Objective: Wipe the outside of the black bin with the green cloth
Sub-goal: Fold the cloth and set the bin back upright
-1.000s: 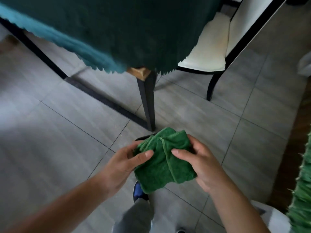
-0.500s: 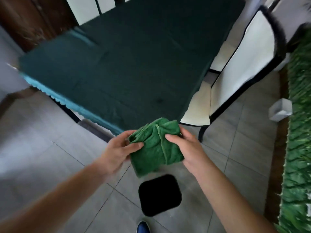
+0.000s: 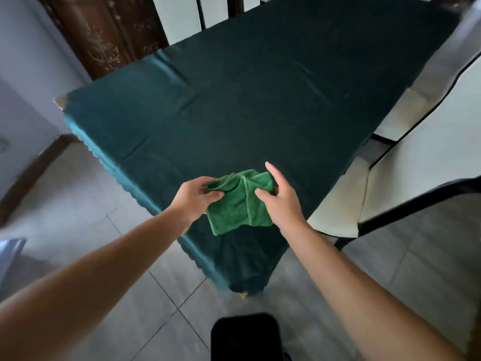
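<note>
The green cloth is off the bin altogether: both hands hold it up in the air over the near corner of the worktop, which is draped in a dark green tablecloth. The left hand pinches the cloth's bunched left edge between thumb and fingers; the right hand grips the right edge with its thumb on the front, and its forefinger sticks out loose. The black bin stands on the grey tiled floor below, near the bottom edge of the view, well apart from cloth and hands. Nothing is touching it, so wiping looks either not begun or already over; the pictures do not settle which. The cloth is a folded terry pad with a stitched hem running down its middle. The bin shows only as a dark rounded-square shape, too black to judge clean or dirty.
</note>
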Demonstrator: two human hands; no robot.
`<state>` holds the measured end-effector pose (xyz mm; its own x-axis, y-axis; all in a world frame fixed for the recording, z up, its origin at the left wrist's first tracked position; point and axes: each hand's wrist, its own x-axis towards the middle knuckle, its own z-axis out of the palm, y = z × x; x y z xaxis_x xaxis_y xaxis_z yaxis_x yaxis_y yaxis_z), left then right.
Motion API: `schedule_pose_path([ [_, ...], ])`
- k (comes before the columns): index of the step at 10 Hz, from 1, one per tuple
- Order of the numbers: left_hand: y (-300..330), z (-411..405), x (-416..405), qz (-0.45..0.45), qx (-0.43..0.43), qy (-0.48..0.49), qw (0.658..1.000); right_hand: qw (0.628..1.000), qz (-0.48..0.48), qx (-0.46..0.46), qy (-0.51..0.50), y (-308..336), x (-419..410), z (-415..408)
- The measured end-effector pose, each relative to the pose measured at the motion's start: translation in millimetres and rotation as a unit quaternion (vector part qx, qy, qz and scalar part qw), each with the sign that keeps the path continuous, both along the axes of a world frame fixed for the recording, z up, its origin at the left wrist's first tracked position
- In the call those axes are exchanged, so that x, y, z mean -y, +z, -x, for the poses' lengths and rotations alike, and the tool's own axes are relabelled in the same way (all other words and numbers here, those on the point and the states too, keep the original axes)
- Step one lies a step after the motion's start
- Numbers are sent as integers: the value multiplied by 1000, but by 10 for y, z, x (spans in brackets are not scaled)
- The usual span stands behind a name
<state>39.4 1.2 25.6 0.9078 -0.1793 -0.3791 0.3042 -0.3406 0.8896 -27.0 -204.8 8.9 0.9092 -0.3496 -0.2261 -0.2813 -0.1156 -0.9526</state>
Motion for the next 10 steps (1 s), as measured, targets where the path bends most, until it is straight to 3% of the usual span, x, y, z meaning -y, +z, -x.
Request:
schedule_pose_path([
  [2, -125, -228, 175, -51, 28, 35, 998, 999, 32, -13, 22, -100, 159, -250],
  [6, -467, -384, 195, -168, 82, 15, 982, 965, 249, -77, 2, -363, 175, -458],
  [8, -623, -395, 178, -195, 101, 17, 975, 953, 290, -87, -8, -459, 144, -509],
  [9, -710, -338, 126, -250, 135, -14, 959, 943, 323, -81, 7, -505, 147, -495],
  [10, -634, -380, 85, -363, 212, -86, 903, 934, 344, -88, 38, -471, 171, -506],
])
